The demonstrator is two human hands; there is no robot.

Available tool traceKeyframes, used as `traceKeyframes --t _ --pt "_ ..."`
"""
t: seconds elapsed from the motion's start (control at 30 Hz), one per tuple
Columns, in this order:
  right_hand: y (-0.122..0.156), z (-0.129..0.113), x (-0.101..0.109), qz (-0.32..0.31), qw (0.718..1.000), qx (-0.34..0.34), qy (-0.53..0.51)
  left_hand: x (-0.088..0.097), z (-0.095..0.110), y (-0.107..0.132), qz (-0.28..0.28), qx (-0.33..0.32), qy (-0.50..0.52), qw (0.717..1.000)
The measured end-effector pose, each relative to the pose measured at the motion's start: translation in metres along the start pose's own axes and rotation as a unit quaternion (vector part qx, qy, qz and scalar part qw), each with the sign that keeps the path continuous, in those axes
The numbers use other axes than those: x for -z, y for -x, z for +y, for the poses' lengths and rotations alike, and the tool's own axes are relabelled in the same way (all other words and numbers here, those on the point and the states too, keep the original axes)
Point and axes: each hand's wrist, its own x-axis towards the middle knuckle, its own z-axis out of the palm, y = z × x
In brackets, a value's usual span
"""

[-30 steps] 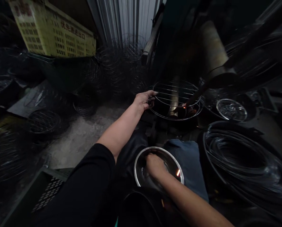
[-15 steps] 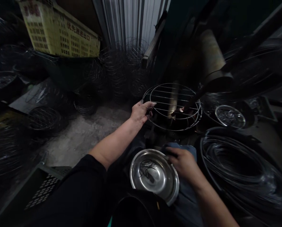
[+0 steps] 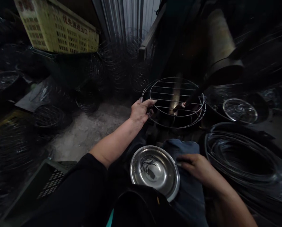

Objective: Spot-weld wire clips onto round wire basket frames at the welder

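Observation:
My left hand (image 3: 142,112) is closed on the left rim of a round wire rack (image 3: 170,93), thumb on top and fingers beneath. The rack is held level, with parallel bars across its ring. A dark rod with a copper-coloured tip (image 3: 183,104) reaches the rack's right part. A steel bowl (image 3: 170,183) rests in my lap, with several short bent wires (image 3: 147,163) inside. Just right of the bowl's rim, my right hand (image 3: 194,167) hovers above my knee. Its fingers are drawn together toward the thumb; anything between the fingertips is too small and dark to make out.
A tub of coiled wire (image 3: 240,157) stands at my right, with a shiny round dish (image 3: 240,111) behind it. Ahead, a thick cylinder (image 3: 221,37) hangs over the work spot. A yellow crate (image 3: 60,30), wire stacks (image 3: 117,69) and a green crate (image 3: 48,179) are leftward.
My right hand has moved right, off the bowl's rim and over my knee. My left hand keeps its hold on the rack. The view has shifted slightly.

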Motion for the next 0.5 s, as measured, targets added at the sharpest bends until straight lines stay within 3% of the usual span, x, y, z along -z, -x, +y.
traceKeyframes --t 0.1,0.2,0.33,0.4,0.5 --pt "0.008 -0.007 -0.023 -0.078 0.995 0.029 0.061 -0.001 -0.003 -0.001 0.004 0.000 0.004 1.000" --pt "-0.001 -0.032 -0.062 -0.123 0.982 0.029 0.140 -0.002 -0.006 -0.001 0.004 0.001 0.000 1.000" --pt "-0.023 -0.049 -0.113 -0.127 0.974 -0.030 0.184 0.001 -0.007 0.000 0.006 0.002 0.001 1.000" --pt "-0.029 -0.047 -0.126 -0.124 0.974 -0.040 0.185 0.003 -0.007 0.000 0.008 0.005 0.006 1.000" --pt "-0.029 -0.038 -0.126 -0.117 0.974 -0.040 0.191 0.005 -0.006 0.002 0.013 0.017 0.022 1.000"
